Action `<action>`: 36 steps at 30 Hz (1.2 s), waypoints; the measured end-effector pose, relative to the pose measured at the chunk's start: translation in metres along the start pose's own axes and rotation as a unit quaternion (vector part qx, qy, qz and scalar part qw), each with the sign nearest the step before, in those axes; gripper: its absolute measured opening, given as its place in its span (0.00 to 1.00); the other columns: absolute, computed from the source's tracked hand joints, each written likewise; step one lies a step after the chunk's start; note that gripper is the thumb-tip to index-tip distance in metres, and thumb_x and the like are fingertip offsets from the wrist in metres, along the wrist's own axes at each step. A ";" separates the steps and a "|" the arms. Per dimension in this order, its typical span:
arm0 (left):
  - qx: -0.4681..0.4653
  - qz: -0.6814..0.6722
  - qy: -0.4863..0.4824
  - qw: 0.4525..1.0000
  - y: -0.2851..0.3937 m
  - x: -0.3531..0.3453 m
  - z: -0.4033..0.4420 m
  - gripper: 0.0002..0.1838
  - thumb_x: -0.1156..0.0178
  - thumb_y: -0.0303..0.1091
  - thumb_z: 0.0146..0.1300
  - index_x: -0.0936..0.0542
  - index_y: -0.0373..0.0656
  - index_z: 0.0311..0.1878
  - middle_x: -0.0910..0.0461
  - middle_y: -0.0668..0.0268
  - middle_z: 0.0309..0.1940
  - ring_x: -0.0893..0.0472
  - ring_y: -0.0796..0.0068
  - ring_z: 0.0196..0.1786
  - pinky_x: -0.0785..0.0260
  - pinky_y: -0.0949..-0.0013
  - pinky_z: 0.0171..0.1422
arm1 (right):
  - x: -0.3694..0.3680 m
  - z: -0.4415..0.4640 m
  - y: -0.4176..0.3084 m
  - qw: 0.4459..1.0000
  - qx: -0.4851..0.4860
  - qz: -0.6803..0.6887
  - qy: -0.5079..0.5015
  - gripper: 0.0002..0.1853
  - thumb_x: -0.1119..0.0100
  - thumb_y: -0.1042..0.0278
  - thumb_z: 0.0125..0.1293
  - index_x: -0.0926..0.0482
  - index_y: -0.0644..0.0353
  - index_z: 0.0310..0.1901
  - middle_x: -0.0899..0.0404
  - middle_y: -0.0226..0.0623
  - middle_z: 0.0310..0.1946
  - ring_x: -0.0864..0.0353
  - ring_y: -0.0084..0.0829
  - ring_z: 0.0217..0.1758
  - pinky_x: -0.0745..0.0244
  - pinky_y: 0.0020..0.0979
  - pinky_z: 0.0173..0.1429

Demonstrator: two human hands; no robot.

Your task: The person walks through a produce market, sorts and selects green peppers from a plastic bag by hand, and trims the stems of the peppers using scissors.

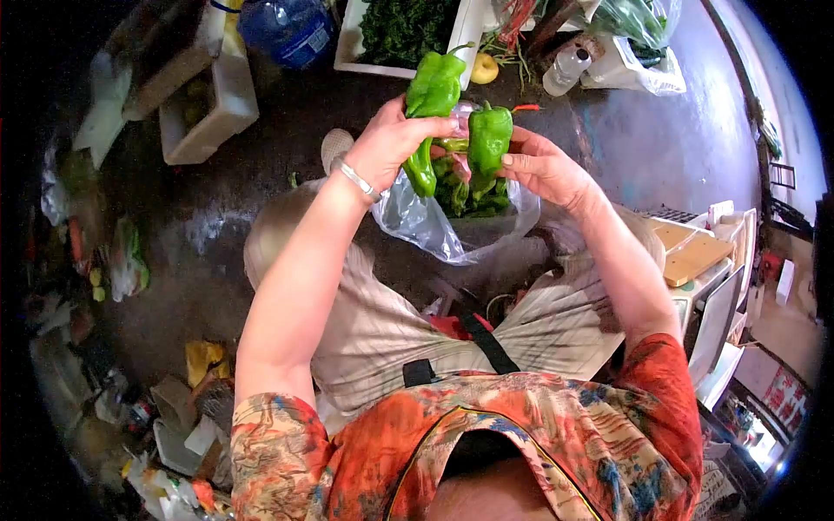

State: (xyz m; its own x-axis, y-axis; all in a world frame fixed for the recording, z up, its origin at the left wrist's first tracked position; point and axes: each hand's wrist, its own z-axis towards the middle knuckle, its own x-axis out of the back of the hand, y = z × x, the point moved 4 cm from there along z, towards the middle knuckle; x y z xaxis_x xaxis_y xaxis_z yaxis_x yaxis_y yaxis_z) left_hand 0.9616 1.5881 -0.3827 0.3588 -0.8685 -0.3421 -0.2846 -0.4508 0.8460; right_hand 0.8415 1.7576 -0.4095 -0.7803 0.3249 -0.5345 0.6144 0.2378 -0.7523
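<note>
Nearest, a loose orange-red patterned shirt (512, 417) and striped pale trousers (373, 334) frame the work, the knees spread wide. Between and just beyond the knees sits a clear, crinkled plastic bag (417, 226), its mouth spread and its rim flaring out on both sides. Inside it lie dark-green peppers (473, 204).

Above the bag, the left hand (391, 143) is closed around a long bright-green pepper (434, 87), thumb across its front; the pepper's lower tip hangs by the bag's left rim. The right hand (547, 174) grips a shorter, blocky green pepper (490, 139), thumb on its near face and other fingers partly hidden behind. A narrow gap parts the two peppers.

Outward of the left knee, dark concrete floor (221, 208) gives that elbow room; to the right, a brown flat board (699, 256) on stacked goods stands near the right forearm.

Farther off, a white foam box of dark leafy greens (408, 35) presents its near edge just past the left hand, with a round yellow fruit (484, 69) beside its right corner. A clear plastic bottle (567, 69) lies farther right.
</note>
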 end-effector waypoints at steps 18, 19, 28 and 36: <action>0.032 -0.179 -0.060 0.981 -0.006 -0.029 0.007 0.18 0.38 0.27 0.58 0.25 0.36 0.52 0.19 0.61 0.41 0.18 0.65 0.41 0.24 0.60 0.47 | -0.003 0.025 -0.003 0.986 0.105 -0.056 0.119 0.12 0.38 0.65 0.63 0.26 0.61 0.43 0.24 0.30 0.22 0.29 0.19 0.17 0.35 0.21 0.21; 0.010 -0.160 -0.044 0.986 -0.006 -0.029 0.007 0.18 0.37 0.25 0.57 0.25 0.35 0.51 0.19 0.59 0.38 0.17 0.62 0.38 0.21 0.56 0.43 | -0.001 0.024 -0.003 0.986 0.104 -0.056 0.119 0.12 0.38 0.65 0.63 0.26 0.61 0.43 0.24 0.30 0.22 0.29 0.19 0.17 0.35 0.21 0.21; -0.011 -0.135 -0.004 0.991 0.005 -0.031 0.003 0.15 0.37 0.23 0.54 0.25 0.32 0.46 0.20 0.56 0.31 0.18 0.63 0.27 0.21 0.59 0.31 | 0.026 0.028 0.002 0.982 0.043 -0.095 0.155 0.12 0.47 0.59 0.70 0.21 0.58 0.44 0.20 0.26 0.35 0.22 0.20 0.37 0.27 0.25 0.44; -0.112 -0.098 0.052 0.988 0.014 -0.009 0.007 0.16 0.37 0.25 0.54 0.24 0.34 0.46 0.20 0.61 0.30 0.18 0.68 0.32 0.23 0.67 0.30 | 0.108 0.073 0.180 0.736 -0.044 -0.668 -0.102 0.11 0.48 0.63 0.63 0.20 0.58 0.42 0.17 0.40 0.36 0.18 0.36 0.40 0.25 0.37 0.45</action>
State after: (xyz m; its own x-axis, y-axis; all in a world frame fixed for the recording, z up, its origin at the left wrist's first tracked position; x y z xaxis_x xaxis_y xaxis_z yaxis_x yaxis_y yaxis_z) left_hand 0.9485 1.5879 -0.3711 0.4802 -0.7380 -0.4741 -0.0017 -0.5414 0.8408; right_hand 0.8594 1.7688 -0.6311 -0.6907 -0.3939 0.6065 -0.7187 0.2812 -0.6359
